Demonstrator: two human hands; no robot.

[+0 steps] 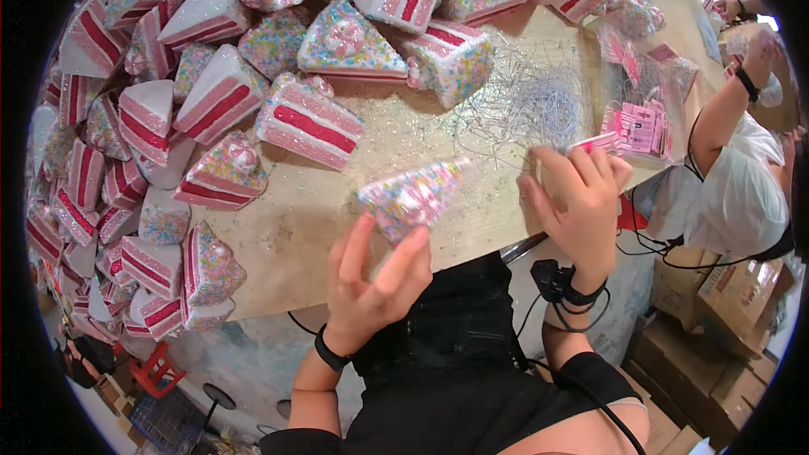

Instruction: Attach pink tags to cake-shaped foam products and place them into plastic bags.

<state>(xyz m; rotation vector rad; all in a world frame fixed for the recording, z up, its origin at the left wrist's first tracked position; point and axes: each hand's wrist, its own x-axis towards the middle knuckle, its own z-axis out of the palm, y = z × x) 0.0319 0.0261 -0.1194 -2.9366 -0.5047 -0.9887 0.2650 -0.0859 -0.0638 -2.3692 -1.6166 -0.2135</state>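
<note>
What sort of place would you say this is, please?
Probably a small craft workshop or packing room: many glittery imitation cake slices are heaped on the worktable, near a tangle of thin strands, and cardboard boxes are stacked at lower right.

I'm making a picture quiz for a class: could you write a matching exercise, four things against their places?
1. Sprinkle-coated triangular cake-slice model
2. Tangle of thin, pale strands
3. Red plastic stool
4. Brown cardboard boxes

A. Lower right of the picture
B. On the pale tabletop, beyond the right hand
C. At the fingertips of the left hand
D. Lower left of the picture

Pairs: 1-C, 2-B, 3-D, 4-A
</note>
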